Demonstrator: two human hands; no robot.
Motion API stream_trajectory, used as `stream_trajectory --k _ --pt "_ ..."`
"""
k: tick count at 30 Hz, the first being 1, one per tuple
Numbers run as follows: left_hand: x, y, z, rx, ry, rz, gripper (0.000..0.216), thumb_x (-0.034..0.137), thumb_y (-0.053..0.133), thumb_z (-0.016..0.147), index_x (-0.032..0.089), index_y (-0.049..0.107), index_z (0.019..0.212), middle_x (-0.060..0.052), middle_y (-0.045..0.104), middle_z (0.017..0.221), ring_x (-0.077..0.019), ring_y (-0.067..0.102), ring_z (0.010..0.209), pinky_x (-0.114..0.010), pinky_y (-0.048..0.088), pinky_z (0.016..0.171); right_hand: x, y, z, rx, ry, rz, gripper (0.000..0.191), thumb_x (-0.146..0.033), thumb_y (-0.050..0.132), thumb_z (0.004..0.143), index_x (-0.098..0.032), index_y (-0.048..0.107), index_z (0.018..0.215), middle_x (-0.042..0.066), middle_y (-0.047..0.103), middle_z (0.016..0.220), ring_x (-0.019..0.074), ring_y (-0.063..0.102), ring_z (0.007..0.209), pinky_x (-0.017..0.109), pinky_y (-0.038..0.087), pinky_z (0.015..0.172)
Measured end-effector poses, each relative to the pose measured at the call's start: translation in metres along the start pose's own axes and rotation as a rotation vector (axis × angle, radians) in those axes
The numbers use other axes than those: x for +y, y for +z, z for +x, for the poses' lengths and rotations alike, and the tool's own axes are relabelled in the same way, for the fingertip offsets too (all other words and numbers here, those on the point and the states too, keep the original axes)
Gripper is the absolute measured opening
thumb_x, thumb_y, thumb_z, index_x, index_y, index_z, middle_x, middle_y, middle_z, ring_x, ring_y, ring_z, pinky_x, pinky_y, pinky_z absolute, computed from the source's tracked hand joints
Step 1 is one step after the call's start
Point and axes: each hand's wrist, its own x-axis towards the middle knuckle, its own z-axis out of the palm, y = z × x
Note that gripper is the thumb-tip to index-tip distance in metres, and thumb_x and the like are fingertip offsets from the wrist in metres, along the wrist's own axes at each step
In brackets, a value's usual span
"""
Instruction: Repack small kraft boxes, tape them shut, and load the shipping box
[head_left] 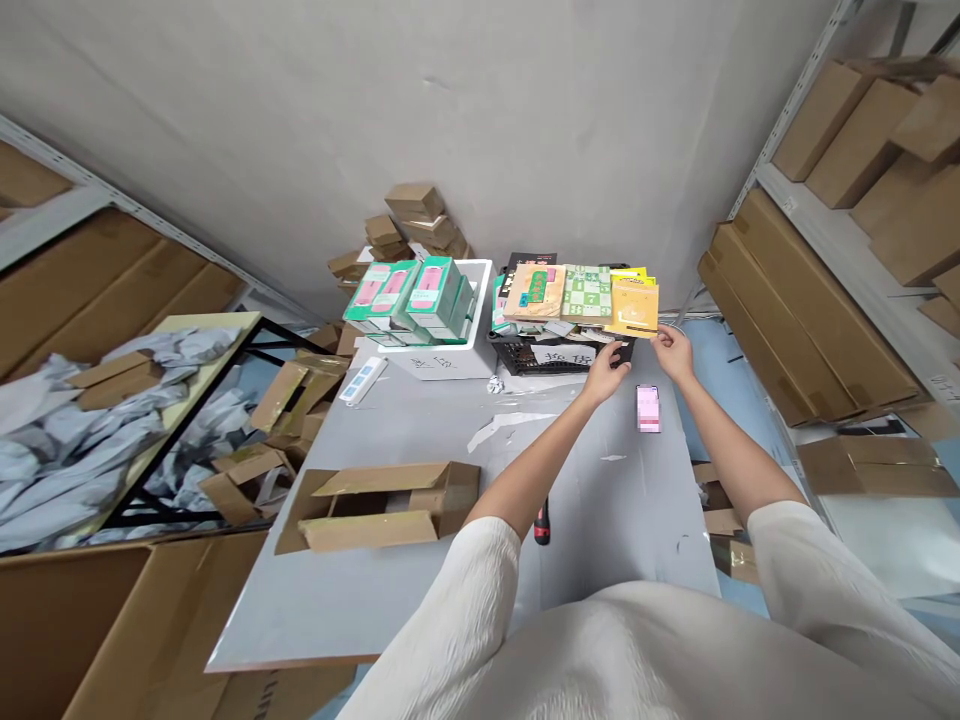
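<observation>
Both my arms reach to the far end of the grey table (420,580). My left hand (609,368) touches the front edge of a black basket (525,357), fingers curled on its rim. My right hand (673,352) pinches the lower corner of a yellow flat packet (634,306) that lies on top of the basket's pile. Beside it on the pile lie a green checkered packet (587,293) and a tan packet (535,291). A phone with a pink screen (648,408) lies on the table just below my hands.
A white bin (450,362) holds green and pink boxes (412,292). An open flattened cardboard box (382,503) lies mid-table, a red-handled tool (542,523) near my left elbow. Paper scraps litter the table. Shelves with cardboard boxes (810,310) line both sides.
</observation>
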Motion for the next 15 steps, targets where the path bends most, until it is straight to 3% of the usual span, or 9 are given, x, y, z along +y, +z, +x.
stream_trajectory --k 7,15 --pt "-0.005 -0.007 -0.007 -0.002 0.011 0.048 0.052 0.015 0.072 0.090 0.021 0.069 0.142 -0.014 0.063 0.157 -0.0288 0.072 0.127 -0.048 0.058 0.114 0.002 0.004 -0.001 0.053 0.019 -0.055 0.060 -0.039 0.070 0.082 -0.013 0.074 0.136 0.002 0.070 0.079 0.0226 0.064 0.075 0.042 0.059 0.087" --pt "-0.003 -0.021 -0.036 0.037 -0.013 0.064 0.046 0.013 0.069 0.092 0.019 0.072 0.137 -0.015 0.065 0.153 -0.0255 0.075 0.118 -0.045 0.059 0.112 0.013 0.002 -0.062 0.032 0.071 0.036 0.071 -0.045 0.070 0.082 -0.017 0.063 0.146 0.002 0.071 0.089 0.0203 0.061 0.075 0.041 0.057 0.085"
